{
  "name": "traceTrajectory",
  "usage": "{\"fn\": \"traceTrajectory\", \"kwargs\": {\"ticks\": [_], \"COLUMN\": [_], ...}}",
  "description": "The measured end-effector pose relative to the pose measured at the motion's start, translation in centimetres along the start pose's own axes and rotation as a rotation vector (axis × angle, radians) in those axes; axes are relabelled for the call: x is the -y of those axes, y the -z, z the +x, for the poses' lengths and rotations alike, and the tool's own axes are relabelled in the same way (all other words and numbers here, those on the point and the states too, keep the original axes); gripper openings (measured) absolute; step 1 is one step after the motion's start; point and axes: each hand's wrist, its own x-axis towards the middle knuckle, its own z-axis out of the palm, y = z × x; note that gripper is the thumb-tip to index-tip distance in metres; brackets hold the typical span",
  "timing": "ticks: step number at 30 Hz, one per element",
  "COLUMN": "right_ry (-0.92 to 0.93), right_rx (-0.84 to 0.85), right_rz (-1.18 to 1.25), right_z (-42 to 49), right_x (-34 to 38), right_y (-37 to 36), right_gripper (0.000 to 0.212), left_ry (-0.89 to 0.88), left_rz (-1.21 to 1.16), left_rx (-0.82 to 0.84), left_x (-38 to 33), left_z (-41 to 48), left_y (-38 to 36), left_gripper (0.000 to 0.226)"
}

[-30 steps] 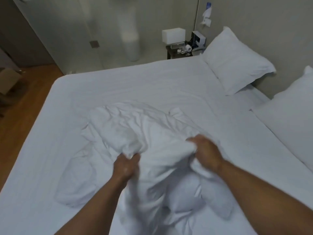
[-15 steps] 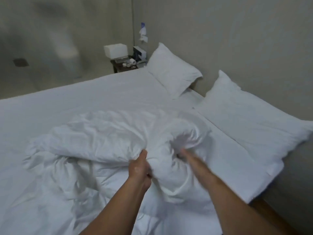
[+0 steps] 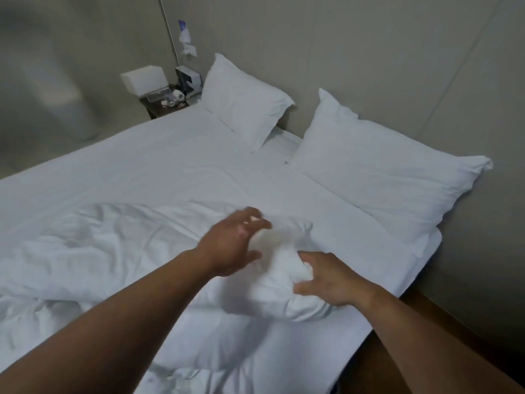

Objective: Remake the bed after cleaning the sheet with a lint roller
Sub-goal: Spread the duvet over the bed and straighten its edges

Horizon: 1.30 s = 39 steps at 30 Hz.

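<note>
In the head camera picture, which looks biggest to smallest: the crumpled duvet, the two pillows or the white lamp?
Biggest: crumpled duvet.
Then near pillow and far pillow: the near one looks bigger, but it is closer, so unsure.
Smallest: white lamp.

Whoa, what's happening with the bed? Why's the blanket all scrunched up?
Someone is making the bed. The white blanket lies bunched up on it. Their right hand grips a clump of it, while the left hand is open above it. A far pillow and a near pillow lean on the wall.
</note>
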Motion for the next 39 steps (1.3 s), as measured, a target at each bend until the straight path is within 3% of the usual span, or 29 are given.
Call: {"fn": "traceTrajectory", "kwargs": {"ticks": [2,5,8,10,13,15,19,23,25,28,31,35,37,39], "right_ry": [0.067,0.102,0.105,0.064,-0.106,-0.228,-0.291,-0.392,-0.470,-0.568,-0.278,0.232,0.306,0.311], "right_rx": [0.026,0.057,0.084,0.084,0.015,-0.070,-0.288,-0.263,-0.262,-0.346,-0.264,-0.177,-0.110,-0.098], "right_rz": [-0.142,-0.272,-0.301,-0.237,-0.053,0.069,0.141,0.106,0.060,-0.157,-0.180,-0.035,-0.096,-0.127], "right_z": [-0.8,-3.4,-6.5,-8.8,-10.4,-8.9,-0.6,6.8,9.1,11.4,12.8,11.7,11.5,12.3], "right_x": [-0.8,-4.4,-10.3,-14.2,-20.0,-23.6,-28.5,-33.1,-36.3,-37.9,-33.5,-24.0,-18.8,-14.1], "right_y": [3.0,7.6,11.7,14.4,18.3,20.7,25.0,23.8,20.5,15.4,8.2,-2.0,-5.4,-7.6], "right_gripper": [0.045,0.044,0.038,0.058,0.072,0.064,0.062,0.056,0.046,0.038,0.063,0.090,0.108,0.110], "left_ry": [-0.098,-0.269,-0.429,-0.396,-0.288,-0.307,-0.250,-0.015,0.074,0.062,0.134,0.338,0.434,0.543], "left_rz": [-0.036,0.115,0.285,0.269,0.106,0.280,0.619,0.649,0.512,0.377,0.332,0.296,0.374,0.507], "left_rx": [0.266,0.648,0.887,0.953,0.796,0.603,0.269,0.211,0.249,0.321,0.327,0.204,0.252,0.305], "left_x": [-2.3,-6.7,-13.3,-17.0,-19.4,-20.5,-21.4,-17.4,-15.7,-13.1,-10.4,-5.2,-1.3,3.6], "left_z": [5.4,13.5,19.4,21.7,26.1,31.5,41.8,42.3,38.3,30.1,22.2,12.3,6.7,1.6], "left_y": [-1.5,-3.8,-5.9,-7.3,-7.2,-5.9,-3.7,-10.3,-15.2,-20.3,-22.2,-19.8,-16.8,-13.3], "left_gripper": [0.080,0.104,0.097,0.088,0.071,0.075,0.083,0.113,0.101,0.065,0.055,0.078,0.101,0.112]}}
